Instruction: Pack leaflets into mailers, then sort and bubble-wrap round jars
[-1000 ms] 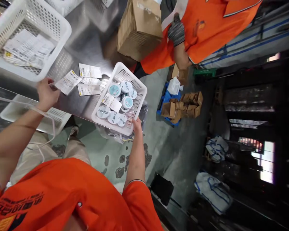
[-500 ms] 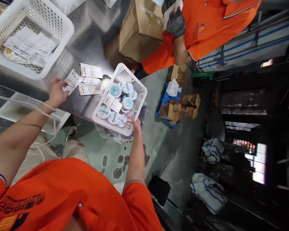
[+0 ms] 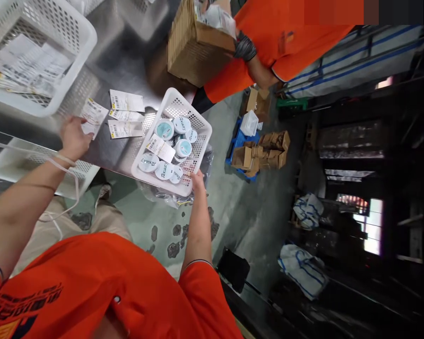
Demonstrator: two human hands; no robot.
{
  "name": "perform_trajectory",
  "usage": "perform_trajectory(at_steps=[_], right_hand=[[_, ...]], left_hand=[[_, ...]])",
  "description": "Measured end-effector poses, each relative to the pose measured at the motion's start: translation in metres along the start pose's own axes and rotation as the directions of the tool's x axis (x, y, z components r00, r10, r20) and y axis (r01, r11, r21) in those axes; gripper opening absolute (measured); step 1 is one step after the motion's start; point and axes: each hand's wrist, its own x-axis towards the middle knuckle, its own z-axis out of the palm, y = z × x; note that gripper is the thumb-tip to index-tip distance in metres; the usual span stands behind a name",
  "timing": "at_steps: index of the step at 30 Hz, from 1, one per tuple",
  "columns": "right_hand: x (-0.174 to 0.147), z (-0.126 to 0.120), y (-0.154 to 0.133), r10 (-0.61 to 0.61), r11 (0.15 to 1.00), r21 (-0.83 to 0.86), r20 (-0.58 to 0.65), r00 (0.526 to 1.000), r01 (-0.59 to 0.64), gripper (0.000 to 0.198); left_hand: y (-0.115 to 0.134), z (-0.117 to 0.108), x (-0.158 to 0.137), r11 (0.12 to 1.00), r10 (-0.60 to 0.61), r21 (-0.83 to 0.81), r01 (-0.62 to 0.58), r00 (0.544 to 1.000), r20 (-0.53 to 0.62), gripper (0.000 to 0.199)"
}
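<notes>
seven or more jars (image 3: 165, 129) and one slip (image 3: 160, 149) sit in one basket (image 3: 207, 128) by the table (image 3: 127, 61) edge, my right hand (image 3: 198, 182) grasping the basket's rim; my left hand (image 3: 74, 137) pinches another slip (image 3: 94, 114) beside three more slips (image 3: 127, 101)

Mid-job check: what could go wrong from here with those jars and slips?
The white basket holding the jars seems to jut past the edge of the steel table, so it might tip if the right hand lets go. If the basket tilts, the barcode slip lying on the jars could slide off. The paper slip at the left hand might get mixed with the similar slips beside it.
</notes>
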Motion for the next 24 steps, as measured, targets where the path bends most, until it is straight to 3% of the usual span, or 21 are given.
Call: perform_trajectory(at_steps=[2,4,10,13,15,17,19,21,24], right_hand=[[-0.002,0.003,-0.005,0.105,0.993,0.066,-0.060,0.993,-0.101,0.030],[-0.005,0.006,-0.009,0.176,0.980,0.109,-0.088,0.980,-0.166,0.032],[-0.009,0.009,-0.014,0.204,0.975,0.113,-0.095,0.974,-0.193,0.029],[-0.008,0.008,-0.013,0.215,0.974,0.098,-0.098,0.972,-0.206,0.028],[-0.007,0.007,-0.012,0.217,0.974,0.093,-0.095,0.971,-0.209,0.028],[-0.006,0.006,-0.011,0.214,0.974,0.096,-0.091,0.973,-0.205,0.029],[-0.006,0.005,-0.009,0.208,0.975,0.102,-0.087,0.974,-0.199,0.030],[-0.005,0.005,-0.008,0.205,0.975,0.106,-0.082,0.975,-0.196,0.032],[-0.005,0.005,-0.006,0.198,0.976,0.104,-0.080,0.977,-0.189,0.033]], left_hand=[[-0.001,-0.006,-0.006,0.999,0.003,0.035,-0.003,1.000,0.000,0.086],[-0.005,-0.011,-0.011,0.997,0.008,0.072,-0.007,1.000,-0.011,0.077],[-0.021,-0.025,-0.010,0.960,-0.169,0.214,0.181,0.983,-0.072,0.024],[-0.014,-0.037,-0.024,0.934,-0.229,0.280,0.223,0.973,-0.012,0.039],[0.003,-0.041,-0.040,0.922,-0.163,0.348,0.170,0.985,-0.047,0.045],[0.030,-0.036,-0.050,0.904,-0.008,0.426,0.040,0.997,-0.077,0.051],[0.063,-0.020,-0.046,0.875,0.093,0.469,-0.120,0.992,0.081,0.051],[0.093,0.002,-0.029,0.863,0.145,0.442,-0.247,0.957,0.251,0.053],[0.118,0.033,0.006,0.857,0.203,0.389,-0.338,0.915,0.349,0.057]])
